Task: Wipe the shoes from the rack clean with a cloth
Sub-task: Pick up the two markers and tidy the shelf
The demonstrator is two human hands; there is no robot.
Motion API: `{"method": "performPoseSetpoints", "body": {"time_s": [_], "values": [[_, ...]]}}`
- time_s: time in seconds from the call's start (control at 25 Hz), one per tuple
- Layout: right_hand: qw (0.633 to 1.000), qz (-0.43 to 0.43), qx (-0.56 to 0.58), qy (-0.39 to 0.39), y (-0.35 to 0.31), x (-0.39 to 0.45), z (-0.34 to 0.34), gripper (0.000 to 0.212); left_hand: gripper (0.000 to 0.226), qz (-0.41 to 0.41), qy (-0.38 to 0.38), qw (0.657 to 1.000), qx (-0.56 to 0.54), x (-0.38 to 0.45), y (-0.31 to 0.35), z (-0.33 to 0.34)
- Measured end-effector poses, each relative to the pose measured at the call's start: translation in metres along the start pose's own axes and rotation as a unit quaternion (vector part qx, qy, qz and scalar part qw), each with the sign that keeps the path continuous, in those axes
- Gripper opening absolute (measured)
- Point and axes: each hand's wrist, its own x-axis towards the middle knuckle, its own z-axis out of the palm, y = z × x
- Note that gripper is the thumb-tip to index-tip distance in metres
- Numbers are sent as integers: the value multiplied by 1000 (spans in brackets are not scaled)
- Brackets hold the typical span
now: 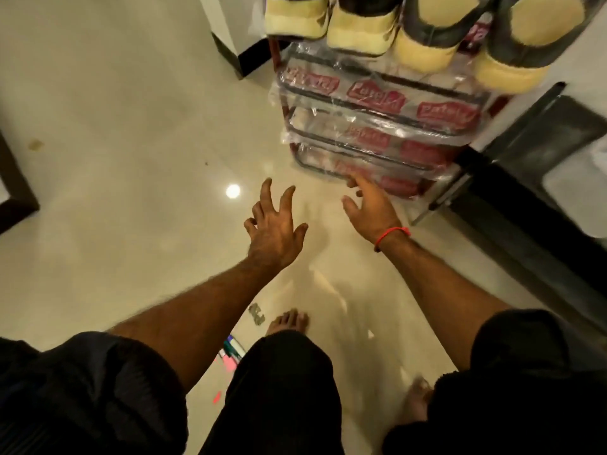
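1. Reaching toward tiered metal shoe rack wrapped in clear printed plastic (371,126); both hands below it, above glossy cream tile floor (131,159).
2. Left hand (274,231): fingers spread and slightly crooked, holding nothing, apart from rack.
3. Right hand (371,206), red thread at wrist: fingers loosely spread, empty, fingertips just at rack's lowest tier; contact not confirmed.
4. Dark shoes with pale yellow soles (361,27) sitting on rack's top tier, soles facing camera, well above both hands.
5. No cloth visible anywhere.
6. Judged step: fetching a pair. Suggest raising both hands to top tier, gripping one shoe each by heel, lifting clear of plastic wrap.
7. Red labels on wrap: script lettering, blurred, not reliably readable.
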Motion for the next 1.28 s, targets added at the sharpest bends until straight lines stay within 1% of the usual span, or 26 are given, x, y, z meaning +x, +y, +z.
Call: {"method": "performPoseSetpoints", "body": {"time_s": [0.12, 0.2, 0.32, 0.44, 0.64, 0.76, 0.84, 0.96, 1.0, 1.12, 1.2, 1.28], "values": [[999, -10, 1, -52, 3, -9, 24, 47, 77, -64, -22, 998, 0, -29, -35, 4], [996, -11, 11, -92, -11, -15, 42, 46, 78, -111, -34, 993, 9, -54, -58, 0], [987, -5, 24, -156, -43, -23, 74, 47, 78, -194, -33, 980, 2, -86, -88, -6], [976, 8, 27, -214, -59, -31, 109, 47, 73, -266, -31, 963, -24, -110, -114, -2], [950, 13, -12, -312, -52, -50, 176, 48, 60, -388, -27, 917, -81, -148, -160, 38], [941, 11, -46, -334, -37, -55, 211, 44, 55, -417, -14, 898, -139, -161, -187, 71], [935, 11, -67, -348, -30, -57, 242, 39, 45, -461, -20, 865, -197, -166, -204, 92], [924, 9, -90, -371, -23, -58, 289, 33, 29, -539, -37, 806, -243, -171, -223, 126], [921, 7, -99, -377, -20, -59, 303, 33, 26, -551, -44, 795, -251, -172, -227, 138], [903, 0, -135, -407, -9, -62, 336, 36, 23, -558, -63, 780, -277, -172, -233, 167], [889, 7, -165, -428, 0, -63, 354, 44, 26, -558, -80, 770, -298, -165, -234, 182], [877, 25, -185, -442, 7, -66, 371, 52, 31, -572, -114, 751, -310, -155, -233, 191]]}}
